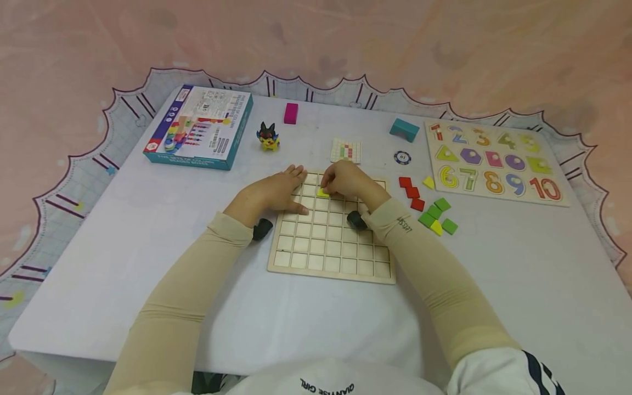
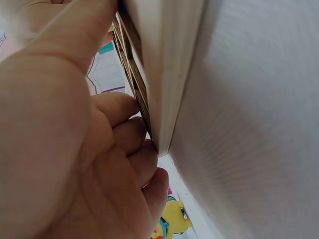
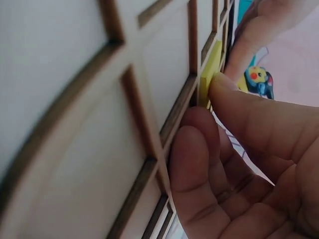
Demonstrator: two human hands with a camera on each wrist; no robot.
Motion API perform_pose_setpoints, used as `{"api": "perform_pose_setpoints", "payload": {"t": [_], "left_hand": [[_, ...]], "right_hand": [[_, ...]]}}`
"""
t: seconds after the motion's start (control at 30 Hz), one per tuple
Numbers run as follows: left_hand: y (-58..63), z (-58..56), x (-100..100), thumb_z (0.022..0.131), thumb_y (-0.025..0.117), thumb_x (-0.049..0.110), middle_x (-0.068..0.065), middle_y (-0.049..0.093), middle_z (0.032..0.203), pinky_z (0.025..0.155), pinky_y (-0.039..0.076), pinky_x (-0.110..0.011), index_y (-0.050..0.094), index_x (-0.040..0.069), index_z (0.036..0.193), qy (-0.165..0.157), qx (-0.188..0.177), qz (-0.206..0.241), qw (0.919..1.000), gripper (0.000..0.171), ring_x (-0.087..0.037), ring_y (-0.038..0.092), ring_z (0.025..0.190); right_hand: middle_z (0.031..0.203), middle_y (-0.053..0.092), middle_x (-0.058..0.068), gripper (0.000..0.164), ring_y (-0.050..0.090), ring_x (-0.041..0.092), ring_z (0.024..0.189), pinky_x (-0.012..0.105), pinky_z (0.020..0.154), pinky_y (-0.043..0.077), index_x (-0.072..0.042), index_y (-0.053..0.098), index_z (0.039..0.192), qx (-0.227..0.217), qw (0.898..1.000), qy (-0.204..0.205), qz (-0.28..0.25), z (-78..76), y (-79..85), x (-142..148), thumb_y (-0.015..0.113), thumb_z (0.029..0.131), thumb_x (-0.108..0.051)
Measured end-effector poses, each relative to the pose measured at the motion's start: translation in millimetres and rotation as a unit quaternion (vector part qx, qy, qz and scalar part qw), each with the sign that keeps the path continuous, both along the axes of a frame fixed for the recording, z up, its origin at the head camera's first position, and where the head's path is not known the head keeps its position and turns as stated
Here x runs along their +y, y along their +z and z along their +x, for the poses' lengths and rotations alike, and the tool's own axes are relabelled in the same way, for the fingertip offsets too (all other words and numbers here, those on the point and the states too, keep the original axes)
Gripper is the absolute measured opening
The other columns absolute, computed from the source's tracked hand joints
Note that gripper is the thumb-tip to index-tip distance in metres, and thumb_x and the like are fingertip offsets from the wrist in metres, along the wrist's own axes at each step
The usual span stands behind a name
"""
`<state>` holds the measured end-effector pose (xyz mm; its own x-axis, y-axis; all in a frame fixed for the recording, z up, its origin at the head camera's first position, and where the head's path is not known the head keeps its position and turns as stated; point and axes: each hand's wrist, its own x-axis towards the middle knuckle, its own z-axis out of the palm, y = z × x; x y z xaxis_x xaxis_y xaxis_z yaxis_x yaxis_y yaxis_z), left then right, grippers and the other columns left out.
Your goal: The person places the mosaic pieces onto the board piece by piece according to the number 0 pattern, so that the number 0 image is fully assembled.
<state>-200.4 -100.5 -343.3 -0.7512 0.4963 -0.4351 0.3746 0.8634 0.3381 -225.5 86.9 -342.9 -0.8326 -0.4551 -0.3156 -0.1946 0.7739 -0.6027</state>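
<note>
A wooden grid board (image 1: 316,247) with square recesses lies on the table in front of the person. The right hand (image 1: 348,181) is over its upper part and pinches a yellow tile (image 1: 322,193). Close up in the right wrist view, thumb and fingers are at the yellow tile (image 3: 211,69), which sits right at a recess between the wooden ribs. The left hand (image 1: 276,192) rests on the board's upper left edge with fingers extended and thumb over the squares. In the left wrist view, the fingertips of the left hand (image 2: 104,149) lie along the board's side.
Red tiles (image 1: 412,192), green tiles (image 1: 434,211) and yellow pieces lie right of the board. Behind it are a small pattern card (image 1: 345,151), a poker chip (image 1: 402,157), a teal block (image 1: 404,130), a magenta block (image 1: 291,113), a toy figure (image 1: 268,137), a box (image 1: 197,126) and a number puzzle (image 1: 498,159).
</note>
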Motion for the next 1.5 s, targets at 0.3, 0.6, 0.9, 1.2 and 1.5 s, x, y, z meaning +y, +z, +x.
{"api": "perform_pose_setpoints", "payload": {"t": [0.3,0.6,0.9,1.2,1.5], "left_hand": [[0.1,-2.2,1.1,0.082,0.063,0.049,-0.012,0.001,0.155,0.116,0.007,-0.044,0.007,0.005,0.148,-0.004,0.005,-0.008,0.9999,0.098,-0.029,-0.005,0.142],[-0.9,-0.4,0.5,0.082,0.064,0.047,-0.013,0.001,0.155,0.116,0.006,-0.043,0.007,0.004,0.148,-0.009,0.006,-0.005,0.9999,0.097,-0.029,-0.005,0.142],[-1.4,-0.7,0.9,0.082,0.064,0.047,-0.014,0.000,0.155,0.116,0.005,-0.043,0.007,0.002,0.147,-0.012,0.000,-0.002,0.9999,0.098,-0.031,-0.005,0.142],[0.1,-0.6,-0.4,0.082,0.064,0.045,-0.015,-0.001,0.155,0.116,0.005,-0.044,0.006,0.001,0.147,-0.011,0.000,0.003,0.9999,0.098,-0.032,-0.005,0.142],[-2.5,1.3,0.0,0.082,0.063,0.047,-0.016,0.000,0.154,0.116,0.006,-0.044,0.006,0.001,0.147,-0.016,0.005,0.004,0.9999,0.098,-0.032,-0.004,0.142]], "right_hand": [[0.094,0.062,0.008,0.014,0.055,0.019,0.083,0.031,0.076,0.047,-0.006,0.067,0.097,0.005,1.000,-0.019,-0.004,-5.4,5.7,19.2,0.064,0.085,-0.014],[0.104,0.061,0.013,0.022,0.053,0.024,0.094,0.038,0.083,0.045,-0.002,0.065,0.106,-0.001,0.999,-0.037,-0.010,-6.1,18.9,65.8,0.062,0.087,-0.013],[0.105,0.060,0.015,0.024,0.050,0.025,0.090,0.034,0.078,0.044,0.000,0.065,0.108,0.011,0.996,-0.080,0.024,-2.6,23.2,124.6,0.061,0.087,-0.012],[0.109,0.058,0.019,0.029,0.048,0.029,0.094,0.042,0.086,0.043,0.000,0.063,0.113,0.007,0.992,-0.117,0.041,-4.6,16.9,153.7,0.059,0.087,-0.011],[0.119,0.056,0.021,0.034,0.048,0.032,0.104,0.047,0.093,0.041,0.000,0.062,0.116,-0.001,0.991,-0.126,0.052,-12.4,1.3,159.0,0.064,0.085,-0.012]]}}
